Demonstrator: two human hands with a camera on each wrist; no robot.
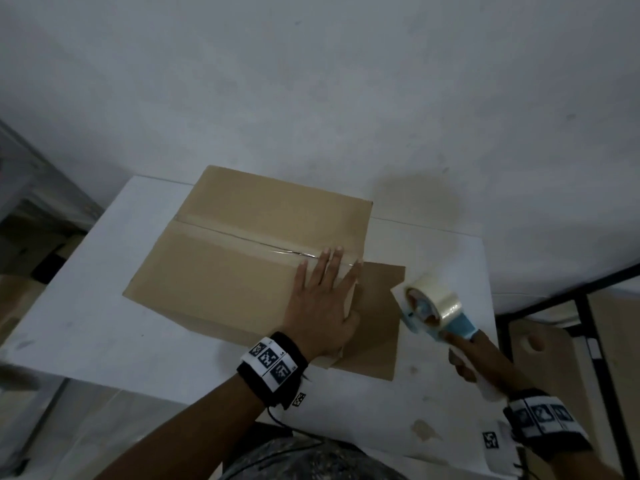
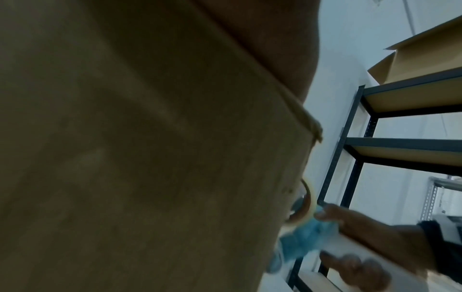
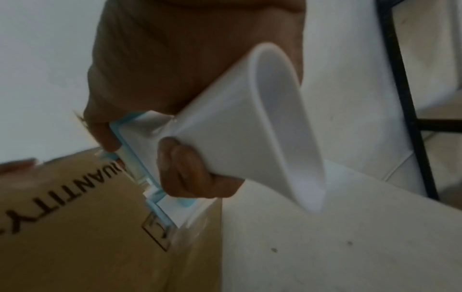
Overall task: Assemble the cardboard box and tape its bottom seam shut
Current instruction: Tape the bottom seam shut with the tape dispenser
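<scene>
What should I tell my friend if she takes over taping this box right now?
Left hand: flat, fingers straight, pressing the tape down at the right end of the cardboard box.
Right hand: grips the handle of the tape dispenser, held off the box's right side, above the white table.
Done: box set up, bottom flaps closed, clear tape runs along the seam.
Left: the tape end over the right edge looks like it still needs smoothing down; whether it is cut from the roll cannot be told.
</scene>
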